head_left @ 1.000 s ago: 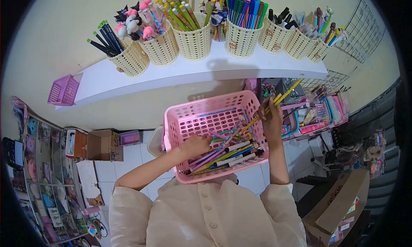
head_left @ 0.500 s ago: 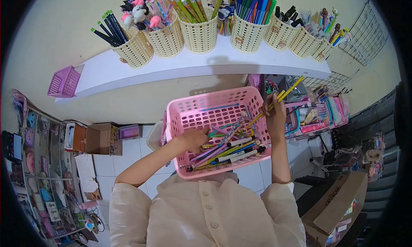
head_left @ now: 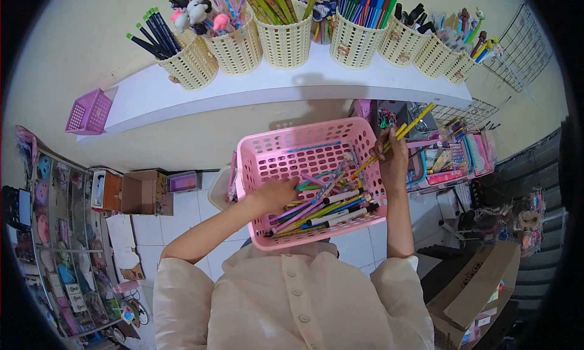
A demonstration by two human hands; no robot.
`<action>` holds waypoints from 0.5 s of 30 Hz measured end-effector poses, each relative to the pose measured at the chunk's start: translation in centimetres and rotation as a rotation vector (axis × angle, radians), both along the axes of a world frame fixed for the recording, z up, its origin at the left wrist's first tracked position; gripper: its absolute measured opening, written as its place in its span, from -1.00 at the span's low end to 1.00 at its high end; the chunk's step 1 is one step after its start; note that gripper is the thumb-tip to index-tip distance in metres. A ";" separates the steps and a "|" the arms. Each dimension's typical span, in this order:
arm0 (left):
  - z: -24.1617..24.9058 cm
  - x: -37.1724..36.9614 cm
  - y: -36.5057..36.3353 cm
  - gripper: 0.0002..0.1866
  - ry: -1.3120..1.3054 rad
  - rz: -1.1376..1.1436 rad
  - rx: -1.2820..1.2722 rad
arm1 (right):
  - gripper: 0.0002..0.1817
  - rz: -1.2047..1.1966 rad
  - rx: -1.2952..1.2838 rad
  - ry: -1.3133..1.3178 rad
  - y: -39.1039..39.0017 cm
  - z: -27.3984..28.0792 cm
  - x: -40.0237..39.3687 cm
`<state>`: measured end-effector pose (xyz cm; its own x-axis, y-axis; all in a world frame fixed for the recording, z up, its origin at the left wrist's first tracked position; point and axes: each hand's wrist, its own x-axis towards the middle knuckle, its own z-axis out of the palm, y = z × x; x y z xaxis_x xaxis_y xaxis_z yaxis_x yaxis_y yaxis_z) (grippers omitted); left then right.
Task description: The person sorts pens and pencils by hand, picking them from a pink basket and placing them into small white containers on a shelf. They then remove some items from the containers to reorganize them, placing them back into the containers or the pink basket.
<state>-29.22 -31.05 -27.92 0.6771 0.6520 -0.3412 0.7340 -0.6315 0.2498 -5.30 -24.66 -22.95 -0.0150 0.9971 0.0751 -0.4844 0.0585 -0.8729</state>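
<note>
A pink perforated basket (head_left: 258, 144) is tilted in front of me, with a pile of pencils, pens and markers (head_left: 325, 213) at its near side. My right hand (head_left: 392, 152) is closed around yellow pencils (head_left: 418, 120) at the basket's right rim; their upper ends stick up past the fingers. Inside the left part of the basket, my left hand (head_left: 277, 196) lies at the edge of the pile with its fingers curled. What those fingers pinch, if anything, is hidden. One blue pencil (head_left: 313, 147) rests apart near the basket's far wall.
A white shelf (head_left: 292, 91) runs above, bearing several cream woven cups (head_left: 286, 44) of pencils and markers and a small purple basket (head_left: 89, 113). Stationery trays (head_left: 441, 167) stand at right. Cardboard boxes (head_left: 143, 192) sit on the floor, and a glass display case (head_left: 70, 246) is at left.
My left hand has shifted slightly right and up in the pile, and some pencils there lie differently. The right hand still holds the yellow pencils. The view has moved a little.
</note>
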 end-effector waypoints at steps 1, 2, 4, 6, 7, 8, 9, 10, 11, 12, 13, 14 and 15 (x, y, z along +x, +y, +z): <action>0.0 0.2 -0.2 -0.63 -0.001 -0.001 0.002 | -0.79 0.005 -0.004 0.005 0.0 0.1 0.0; 0.1 0.5 -0.3 -0.66 0.035 -0.058 0.094 | -0.79 0.005 -0.001 0.003 0.0 0.2 -0.1; 0.0 0.6 -0.8 -0.69 0.068 -0.114 0.192 | -0.80 -0.033 -0.023 -0.017 -0.1 0.4 -0.2; -0.5 0.5 -1.0 -0.76 -0.074 -0.130 0.399 | -0.80 -0.038 -0.027 -0.015 0.0 0.3 -0.2; -0.6 0.5 -0.7 -0.76 -0.075 -0.132 0.403 | -0.80 -0.041 -0.037 -0.014 0.0 0.2 -0.1; -0.7 0.6 -0.2 -0.79 -0.062 -0.096 0.258 | -0.80 -0.043 -0.034 -0.015 0.0 0.2 0.0; -0.7 0.5 0.2 -0.82 -0.047 -0.059 0.113 | -0.80 -0.040 -0.034 -0.014 -0.1 0.2 0.0; -0.6 0.5 0.5 -0.82 -0.047 -0.060 0.115 | -0.80 -0.036 -0.035 -0.013 -0.1 0.2 0.0; -0.4 0.6 0.7 -0.82 -0.011 -0.027 0.083 | -0.80 -0.036 -0.034 -0.012 -0.1 0.1 0.0; -0.3 0.7 0.7 -0.80 0.025 0.007 0.053 | -0.79 -0.040 -0.027 -0.012 -0.1 0.2 -0.1; -0.4 0.8 0.6 -0.80 0.024 0.008 0.055 | -0.78 -0.044 -0.018 -0.011 -0.1 0.2 -0.1; -0.5 0.8 0.5 -0.77 0.037 -0.038 0.131 | -0.78 -0.043 -0.016 -0.011 -0.1 0.2 -0.1; -0.5 0.9 0.4 -0.74 0.051 -0.082 0.207 | -0.78 -0.034 -0.017 -0.007 -0.1 0.2 0.0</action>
<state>-28.37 -30.60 -28.45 0.7163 0.6548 -0.2410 0.6861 -0.7238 0.0727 -5.35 -24.79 -22.78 0.0190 0.9981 0.0579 -0.4763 0.0599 -0.8772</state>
